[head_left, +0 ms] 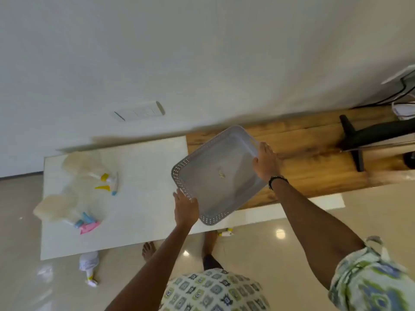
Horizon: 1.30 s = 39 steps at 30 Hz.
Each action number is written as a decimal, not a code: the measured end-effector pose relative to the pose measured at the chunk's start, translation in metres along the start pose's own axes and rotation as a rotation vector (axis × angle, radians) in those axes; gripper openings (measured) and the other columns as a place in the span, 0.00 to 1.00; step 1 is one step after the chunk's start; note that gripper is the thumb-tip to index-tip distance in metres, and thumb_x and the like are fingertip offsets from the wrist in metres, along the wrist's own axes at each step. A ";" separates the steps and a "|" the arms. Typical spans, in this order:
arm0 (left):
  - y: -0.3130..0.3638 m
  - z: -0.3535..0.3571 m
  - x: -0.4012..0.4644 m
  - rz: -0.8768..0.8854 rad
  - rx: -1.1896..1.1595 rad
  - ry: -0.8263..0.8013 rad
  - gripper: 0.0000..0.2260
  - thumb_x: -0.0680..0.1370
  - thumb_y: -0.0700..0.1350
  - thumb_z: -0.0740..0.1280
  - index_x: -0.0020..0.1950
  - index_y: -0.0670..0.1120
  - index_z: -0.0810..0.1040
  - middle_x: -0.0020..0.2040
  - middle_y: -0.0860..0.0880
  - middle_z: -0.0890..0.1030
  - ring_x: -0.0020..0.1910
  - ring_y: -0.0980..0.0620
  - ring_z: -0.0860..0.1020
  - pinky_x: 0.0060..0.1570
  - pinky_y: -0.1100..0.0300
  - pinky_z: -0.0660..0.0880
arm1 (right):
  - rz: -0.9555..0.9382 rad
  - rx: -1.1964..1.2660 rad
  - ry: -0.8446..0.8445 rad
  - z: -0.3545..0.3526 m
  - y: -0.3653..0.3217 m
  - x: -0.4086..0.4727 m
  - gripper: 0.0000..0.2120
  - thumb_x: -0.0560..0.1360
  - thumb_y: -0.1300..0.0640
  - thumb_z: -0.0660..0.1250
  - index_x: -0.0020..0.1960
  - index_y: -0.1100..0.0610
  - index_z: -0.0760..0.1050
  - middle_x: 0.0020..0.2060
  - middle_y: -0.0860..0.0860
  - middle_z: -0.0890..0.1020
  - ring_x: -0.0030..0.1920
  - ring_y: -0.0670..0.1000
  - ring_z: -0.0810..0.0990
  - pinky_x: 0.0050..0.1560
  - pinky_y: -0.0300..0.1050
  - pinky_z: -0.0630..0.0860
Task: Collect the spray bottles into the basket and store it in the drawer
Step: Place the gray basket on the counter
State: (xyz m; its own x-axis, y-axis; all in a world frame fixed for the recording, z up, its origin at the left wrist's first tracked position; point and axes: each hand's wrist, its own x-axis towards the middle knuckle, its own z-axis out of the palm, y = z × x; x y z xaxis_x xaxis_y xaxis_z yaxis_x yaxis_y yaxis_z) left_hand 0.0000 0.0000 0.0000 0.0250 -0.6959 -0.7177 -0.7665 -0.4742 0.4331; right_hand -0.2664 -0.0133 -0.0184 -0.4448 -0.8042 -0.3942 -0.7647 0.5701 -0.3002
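A grey plastic basket (197, 167) with a perforated rim is tilted in the air above the join of the white table and the wooden top. My left hand (186, 209) grips its near rim and my right hand (266, 163) grips its far side. Inside lies only a small scrap. Three clear spray bottles lie on the white table to the left: one with a yellow and white head (89, 168), one with a yellow trigger and blue nozzle (89, 189), one with a pink and blue head (58, 209). No drawer is visible.
The white table (143, 176) adjoins a wooden top (314, 158) carrying a black stand (357, 140) and cables at the far right. Another spray bottle (88, 265) lies on the glossy floor below the table's front edge. My bare feet stand near the table.
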 end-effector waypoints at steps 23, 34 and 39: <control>-0.046 -0.007 0.033 -0.286 -0.224 0.175 0.11 0.78 0.40 0.62 0.60 0.40 0.75 0.57 0.41 0.81 0.54 0.41 0.79 0.56 0.49 0.76 | 0.179 0.311 0.153 0.029 0.001 0.018 0.11 0.75 0.70 0.56 0.39 0.59 0.72 0.34 0.57 0.75 0.35 0.55 0.70 0.27 0.43 0.57; -0.150 -0.127 0.009 -0.252 -0.144 0.301 0.12 0.79 0.41 0.61 0.61 0.41 0.75 0.58 0.39 0.80 0.56 0.39 0.78 0.58 0.47 0.73 | 0.174 0.438 0.205 0.089 -0.103 -0.118 0.11 0.76 0.69 0.58 0.38 0.62 0.75 0.29 0.54 0.75 0.31 0.54 0.69 0.26 0.41 0.58; -0.210 -0.179 0.019 -0.247 -0.067 0.284 0.14 0.78 0.41 0.61 0.62 0.42 0.76 0.60 0.40 0.80 0.58 0.38 0.77 0.60 0.48 0.72 | 0.293 0.447 0.162 0.147 -0.147 -0.157 0.11 0.75 0.68 0.58 0.37 0.62 0.75 0.32 0.60 0.79 0.30 0.54 0.70 0.27 0.40 0.59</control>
State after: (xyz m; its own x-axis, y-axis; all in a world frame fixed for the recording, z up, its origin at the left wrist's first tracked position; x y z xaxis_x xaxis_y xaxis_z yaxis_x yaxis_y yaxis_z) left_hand 0.2761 -0.0107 -0.0070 0.3882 -0.6733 -0.6293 -0.6714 -0.6744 0.3073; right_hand -0.0159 0.0539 -0.0397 -0.7019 -0.5969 -0.3885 -0.3418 0.7609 -0.5515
